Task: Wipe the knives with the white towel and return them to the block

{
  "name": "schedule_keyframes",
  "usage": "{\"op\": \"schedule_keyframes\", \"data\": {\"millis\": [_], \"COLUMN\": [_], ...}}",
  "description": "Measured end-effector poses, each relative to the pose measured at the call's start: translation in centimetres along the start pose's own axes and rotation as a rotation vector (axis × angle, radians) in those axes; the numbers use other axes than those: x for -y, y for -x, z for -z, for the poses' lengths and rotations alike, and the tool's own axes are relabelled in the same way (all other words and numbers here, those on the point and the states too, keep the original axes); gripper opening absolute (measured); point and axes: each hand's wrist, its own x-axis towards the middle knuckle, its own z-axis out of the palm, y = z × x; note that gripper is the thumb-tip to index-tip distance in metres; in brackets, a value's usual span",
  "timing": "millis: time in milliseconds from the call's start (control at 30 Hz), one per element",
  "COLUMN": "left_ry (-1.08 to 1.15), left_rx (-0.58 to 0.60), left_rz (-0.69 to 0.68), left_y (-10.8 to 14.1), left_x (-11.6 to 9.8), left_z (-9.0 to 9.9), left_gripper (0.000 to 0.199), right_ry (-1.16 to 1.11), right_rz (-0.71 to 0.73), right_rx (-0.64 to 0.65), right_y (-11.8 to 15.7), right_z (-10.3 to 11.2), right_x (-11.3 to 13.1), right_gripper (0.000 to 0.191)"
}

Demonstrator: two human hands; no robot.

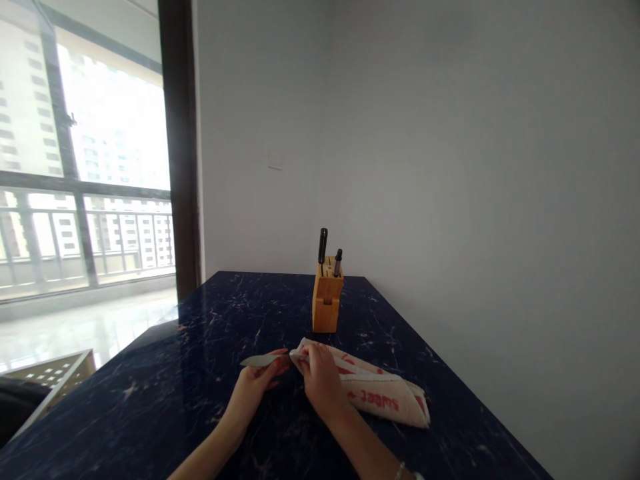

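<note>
My left hand (263, 373) is closed around a knife, its fingers hiding the grip. The knife's pale blade (256, 361) points left, a little above the dark table. Just to the right, my right hand (320, 373) pinches the gathered end of a white towel (373, 393) with red lettering. The rest of that towel lies folded on the tabletop, stretching right. Both hands are close together, with the towel's end near the fingers of my left hand.
A wooden knife block (327, 303) stands beyond my hands, holding a black-handled knife (323, 245) and another dark-handled tool (338, 262). The dark blue marbled table (240, 313) runs back to the wall. A chair (60, 380) is at the left edge, before the window.
</note>
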Motion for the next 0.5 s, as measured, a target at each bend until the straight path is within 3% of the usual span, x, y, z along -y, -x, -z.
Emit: {"op": "schedule_keyframes", "data": {"millis": [267, 500], "left_ry": [0.017, 0.014], "left_rx": [-0.007, 0.025], "left_rz": [-0.006, -0.017], "left_y": [-0.1, -0.2], "left_x": [0.1, 0.4], "left_z": [0.1, 0.2], "left_gripper": [0.048, 0.048], "right_ry": [0.091, 0.025], "right_rz": [-0.070, 0.027], "right_rx": [-0.036, 0.015], "right_y": [-0.4, -0.1], "right_z": [0.0, 0.1], "right_x": [-1.2, 0.3], "right_gripper": [0.009, 0.012]}}
